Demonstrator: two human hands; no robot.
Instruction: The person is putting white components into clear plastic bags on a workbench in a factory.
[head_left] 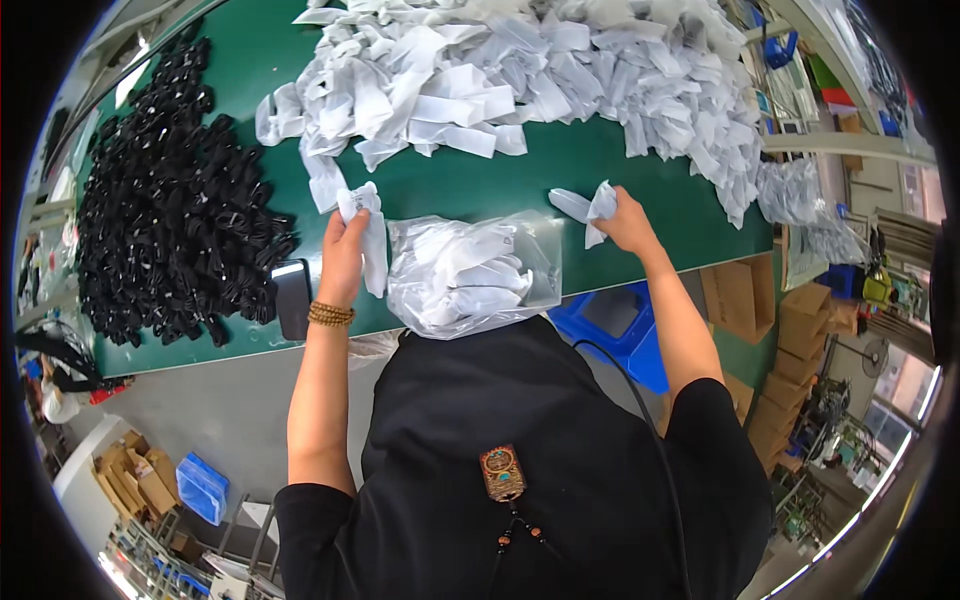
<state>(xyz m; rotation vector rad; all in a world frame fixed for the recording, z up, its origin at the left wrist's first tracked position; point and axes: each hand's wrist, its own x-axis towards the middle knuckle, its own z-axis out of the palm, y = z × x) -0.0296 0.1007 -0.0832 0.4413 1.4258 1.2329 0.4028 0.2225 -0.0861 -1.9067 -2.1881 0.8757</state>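
The left hand, curled tight, is pinching a limp white packet; the right hand, likewise curled, is gripping a crumpled packet. Between them a glossy clear bag is bulging on the smooth green surface. Beyond, a crinkled heap is sprawling; left, tangled black cables are mounding.

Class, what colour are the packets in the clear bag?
The packets are white, clearest in the head view.

A clear, slack plastic bag lies partly filled with jumbled white packets. Between its nine and ten o'clock, a long white packet is held roughly upright; at its two o'clock, a crumpled white packet is held bunched.
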